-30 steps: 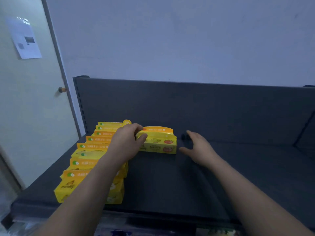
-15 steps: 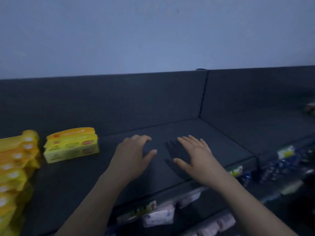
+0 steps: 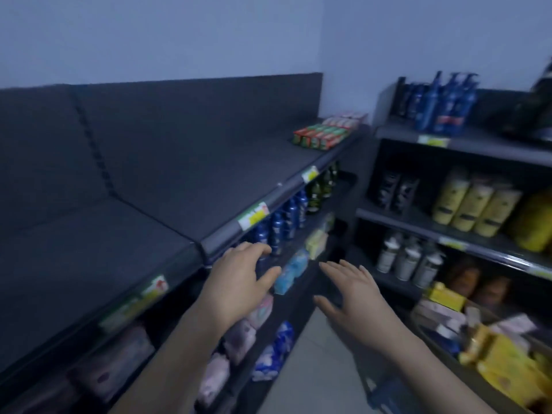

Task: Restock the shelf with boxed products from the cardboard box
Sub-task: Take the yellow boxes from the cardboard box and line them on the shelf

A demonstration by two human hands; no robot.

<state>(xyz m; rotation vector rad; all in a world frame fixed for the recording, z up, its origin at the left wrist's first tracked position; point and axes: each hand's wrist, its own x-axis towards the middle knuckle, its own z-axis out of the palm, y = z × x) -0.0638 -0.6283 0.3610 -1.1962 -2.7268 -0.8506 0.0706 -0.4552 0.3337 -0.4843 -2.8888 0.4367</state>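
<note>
Dark shelving fills the aisle's left side, and its top shelf (image 3: pixel 185 180) lies bare in front of me, apart from a row of red and green cartons (image 3: pixel 321 134) at the far end. My left hand (image 3: pixel 239 282) hovers just off the shelf's front edge. My right hand (image 3: pixel 355 297) is beside it over the floor. Both hold nothing, fingers apart and loosely straight. The yellow boxes (image 3: pixel 504 363) sit low at my right, piled in a container whose walls are too blurred to call cardboard for sure. I judge this the fetch step: empty hands, stock off to the right. Next I need to swing right and down, close on a box or two, and carry them to the bare shelf.
</note>
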